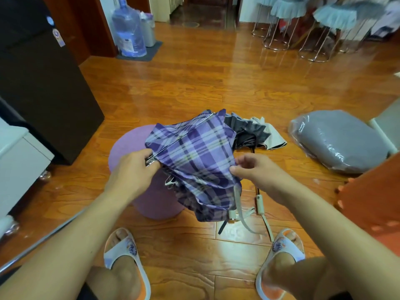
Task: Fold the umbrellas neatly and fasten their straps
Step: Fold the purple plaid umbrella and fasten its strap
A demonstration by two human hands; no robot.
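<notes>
The purple plaid fabric umbrella (194, 161) is held in the air above the glossy wooden plank floor (216, 83), over the round lilac stool (129, 144), its pale handle (232, 215) hanging down toward the person's feet. The left hand (132, 169) is clamped on the bunched metal rib tips (151, 159) at the canopy's left side. The right hand (253, 169) pinches a fold of the plaid cloth between thumb and fingertips, the other fingers loosely spread.

The canopy is collapsed but baggy, so the step in hand looks like gathering the panels. To do it well, keep the left grip firm on the ribs as an anchor, then draw each loose panel out flat with the right hand and lay them all the same way round the shaft before twisting tight. The grey strap (240, 204) dangling near the handle is probably the fastening band, though the view is too soft to be sure; keep it outside the folds.

A second, dark grey and cream umbrella (251, 135) lies unfolded on the floor just behind, waiting.
</notes>
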